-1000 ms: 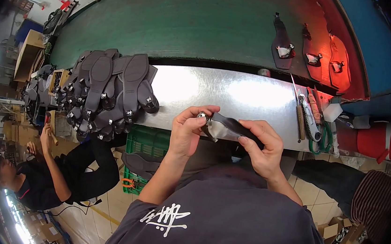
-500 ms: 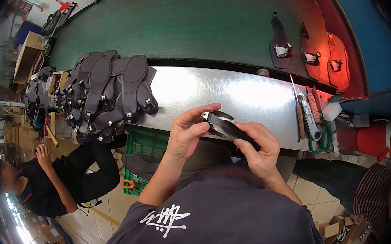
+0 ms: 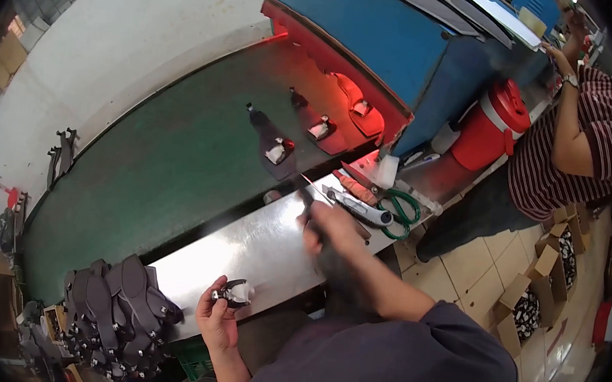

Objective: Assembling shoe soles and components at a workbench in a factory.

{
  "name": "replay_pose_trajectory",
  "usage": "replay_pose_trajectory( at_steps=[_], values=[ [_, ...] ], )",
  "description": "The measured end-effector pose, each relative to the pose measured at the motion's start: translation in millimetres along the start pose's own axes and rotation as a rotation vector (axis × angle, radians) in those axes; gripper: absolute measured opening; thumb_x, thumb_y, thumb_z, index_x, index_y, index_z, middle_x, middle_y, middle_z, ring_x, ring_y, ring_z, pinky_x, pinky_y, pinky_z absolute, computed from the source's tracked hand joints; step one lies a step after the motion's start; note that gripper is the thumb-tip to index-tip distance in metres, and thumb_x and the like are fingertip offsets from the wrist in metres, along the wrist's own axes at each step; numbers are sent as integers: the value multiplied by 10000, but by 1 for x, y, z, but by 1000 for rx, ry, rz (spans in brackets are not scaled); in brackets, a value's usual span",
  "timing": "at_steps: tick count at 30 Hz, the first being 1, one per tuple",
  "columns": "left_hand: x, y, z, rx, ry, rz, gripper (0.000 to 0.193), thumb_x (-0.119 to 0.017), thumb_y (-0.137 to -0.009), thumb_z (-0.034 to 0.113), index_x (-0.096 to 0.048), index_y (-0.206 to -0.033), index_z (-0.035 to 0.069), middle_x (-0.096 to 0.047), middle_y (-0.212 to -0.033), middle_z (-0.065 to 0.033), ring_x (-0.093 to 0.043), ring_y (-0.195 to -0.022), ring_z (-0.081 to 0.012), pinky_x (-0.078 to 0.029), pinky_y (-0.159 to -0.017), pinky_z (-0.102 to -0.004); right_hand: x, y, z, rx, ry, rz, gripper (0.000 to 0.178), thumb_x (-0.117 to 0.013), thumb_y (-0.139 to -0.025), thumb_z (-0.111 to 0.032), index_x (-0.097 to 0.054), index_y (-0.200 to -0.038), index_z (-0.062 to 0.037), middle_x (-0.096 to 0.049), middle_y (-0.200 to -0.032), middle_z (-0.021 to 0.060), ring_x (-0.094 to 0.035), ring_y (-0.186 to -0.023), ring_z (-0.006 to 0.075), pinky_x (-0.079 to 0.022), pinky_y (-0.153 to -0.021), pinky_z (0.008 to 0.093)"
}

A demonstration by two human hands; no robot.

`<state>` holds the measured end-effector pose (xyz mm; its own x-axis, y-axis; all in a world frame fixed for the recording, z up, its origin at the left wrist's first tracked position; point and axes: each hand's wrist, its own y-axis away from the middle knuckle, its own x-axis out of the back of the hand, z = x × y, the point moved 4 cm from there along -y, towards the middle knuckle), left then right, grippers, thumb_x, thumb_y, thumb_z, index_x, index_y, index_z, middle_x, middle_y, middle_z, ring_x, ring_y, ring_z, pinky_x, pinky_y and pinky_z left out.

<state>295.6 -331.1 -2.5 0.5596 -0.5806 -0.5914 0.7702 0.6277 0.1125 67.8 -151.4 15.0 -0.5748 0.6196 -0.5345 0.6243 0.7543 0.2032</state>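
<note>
Here, the landmark is the steel worktop [image 3: 263, 249], a shiny strip running along the near edge of the green conveyor belt [image 3: 168, 170]; all places below are taken from it.

Left hand [image 3: 214, 316] raised at the worktop's near edge, toward its left end; fingers closed round a small black strap piece with a metal buckle [image 3: 235, 292], held just above the steel.

Right hand [image 3: 326, 226] out over the worktop's right part, well apart from the left; blurred, so whether it grips anything I cannot tell; a thin dark thing shows at its fingertips, unclear; it lies just beside the tools at the worktop's right end.

Those tools: a utility knife with a grey handle [image 3: 359, 209]; green-handled scissors [image 3: 401, 209] touching or overlapping it; a small white bottle [image 3: 387, 171] just behind them.

Off the worktop's left end: a heap of dark sandal soles [image 3: 118, 305], stacked and fanned.

Beyond the worktop, on the belt: three dark soles with straps, one at [image 3: 272, 143], one at [image 3: 314, 125], one under a red glow [image 3: 358, 109] at the mouth of a blue machine [image 3: 408, 46].

Past the worktop's right end: a red jug with a white band [image 3: 493, 124]; further right, another person in a striped shirt [image 3: 582, 151], seated; cardboard boxes [image 3: 540, 287] on the tiled floor.
</note>
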Motion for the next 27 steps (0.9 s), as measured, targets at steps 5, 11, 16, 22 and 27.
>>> replay_pose_trajectory(
  at_steps=[5, 11, 16, 22, 27],
  values=[
    [8, -1, -9, 31, 58, 21, 333, -601, -858, -14, -580, -1190, -13, -591, -1208, -205, -642, -1005, -302, -596, -795, -450, 48, -33, -59, 134, -824, 60, 396, -543, -952, -410, -498, -1115, -51, -546, -848, 34, -508, -650, 108, -433, -585, 238],
    [12, -3, -10, 36, 48, 30, 326, -593, -864, -24, -585, -1189, -6, -607, -1193, -202, -653, -968, -262, -600, -775, -402, 53, -28, -65, 105, -896, 43, 378, -544, -953, -395, -512, -1113, -53, -545, -851, 27, -515, -678, 115, -458, -601, 255],
    [17, -2, -10, 36, 68, -11, 313, -597, -863, -21, -586, -1176, -25, -612, -1186, -201, -646, -972, -248, -588, -785, -395, 58, -22, -68, 182, -925, 121, 350, -563, -946, -385, -533, -1099, -72, -543, -899, 31, -517, -687, 113, -454, -597, 236],
    [3, 4, -3, 40, -5, 84, 364, -613, -854, 25, -539, -1196, -72, -567, -1224, -213, -632, -992, -288, -572, -812, -412, 24, -25, -49, 121, -545, -4, 383, -535, -966, -342, -489, -1236, -74, -550, -908, 52, -524, -681, 119, -431, -558, 254],
    [-3, 0, 5, 93, -49, 7, 395, -637, -816, 36, -560, -1191, -60, -601, -1203, -182, -623, -972, -193, -551, -747, -272, -54, 22, -19, 175, 389, -54, 418, -593, -881, -115, -535, -1266, 39, -613, -1003, 99, -552, -769, 118, -429, -692, 229]
  ],
)
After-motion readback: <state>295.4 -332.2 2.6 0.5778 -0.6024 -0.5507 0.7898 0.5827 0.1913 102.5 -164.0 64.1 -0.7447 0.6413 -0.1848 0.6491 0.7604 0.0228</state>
